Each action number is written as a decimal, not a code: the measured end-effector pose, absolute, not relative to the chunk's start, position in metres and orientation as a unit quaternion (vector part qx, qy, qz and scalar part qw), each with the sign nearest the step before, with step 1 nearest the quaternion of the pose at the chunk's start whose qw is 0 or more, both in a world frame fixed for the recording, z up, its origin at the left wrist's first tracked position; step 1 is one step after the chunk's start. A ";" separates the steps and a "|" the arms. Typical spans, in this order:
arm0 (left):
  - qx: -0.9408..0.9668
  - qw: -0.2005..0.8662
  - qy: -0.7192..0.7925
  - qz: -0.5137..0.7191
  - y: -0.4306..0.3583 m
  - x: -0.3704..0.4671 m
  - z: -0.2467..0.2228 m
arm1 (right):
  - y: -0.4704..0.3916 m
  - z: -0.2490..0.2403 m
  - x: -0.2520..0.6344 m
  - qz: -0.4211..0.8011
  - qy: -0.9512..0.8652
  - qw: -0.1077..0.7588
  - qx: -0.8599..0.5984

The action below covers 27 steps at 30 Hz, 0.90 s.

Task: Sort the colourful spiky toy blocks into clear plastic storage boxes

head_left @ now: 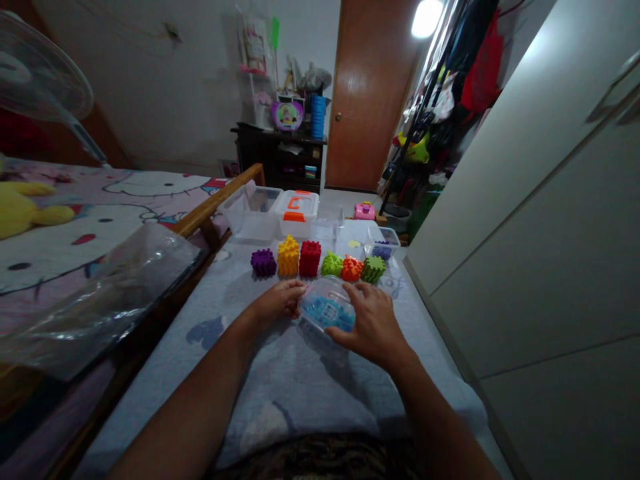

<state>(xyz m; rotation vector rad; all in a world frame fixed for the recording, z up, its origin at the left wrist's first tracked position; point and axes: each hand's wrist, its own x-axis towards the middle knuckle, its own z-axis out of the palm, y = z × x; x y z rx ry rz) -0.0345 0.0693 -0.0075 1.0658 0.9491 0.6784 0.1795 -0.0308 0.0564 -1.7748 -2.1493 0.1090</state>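
Observation:
A clear plastic container (pixel 327 308) with blue pieces inside and a small printed label is tilted between my hands above the cloth. My left hand (pixel 281 300) holds its left edge with curled fingers. Across its right side, my right hand (pixel 370 320) grips it, thumb at the near edge and fingers at the far one. Just beyond stand stacks of toothed pieces in a row: purple (pixel 263 263), yellow (pixel 288 257), red (pixel 310 259), lime green (pixel 331 264), orange (pixel 352 268) and darker green (pixel 373 269).
Behind the row are an open clear bin (pixel 255 213), a lidded box with orange latches (pixel 296 212) and, at right, a clear tub (pixel 382 241) with purple pieces. A wooden rail (pixel 220 200) borders the left, beside a plastic bag (pixel 110 293). A pale cabinet (pixel 540 220) stands right.

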 end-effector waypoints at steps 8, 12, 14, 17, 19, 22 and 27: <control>0.467 0.702 0.419 0.337 0.071 -0.027 -0.017 | -0.026 0.050 0.157 0.024 -0.737 0.120 -0.665; 0.452 0.706 0.426 0.341 0.069 -0.027 -0.013 | -0.024 0.051 0.151 0.033 -0.736 0.110 -0.667; 0.455 0.713 0.421 0.329 0.068 -0.027 -0.011 | -0.023 0.049 0.151 0.042 -0.734 0.118 -0.667; 0.471 0.710 0.423 0.309 0.068 -0.026 -0.010 | -0.025 0.045 0.163 0.081 -0.740 0.153 -0.651; 0.477 0.707 0.425 0.302 0.068 -0.025 -0.011 | -0.028 0.039 0.179 0.112 -0.738 0.190 -0.638; 0.475 0.709 0.427 0.298 0.068 -0.026 -0.013 | -0.036 0.028 0.207 0.160 -0.705 0.251 -0.644; 0.466 0.713 0.437 0.289 0.067 -0.028 -0.013 | -0.052 0.012 0.226 0.337 -0.592 0.296 -0.669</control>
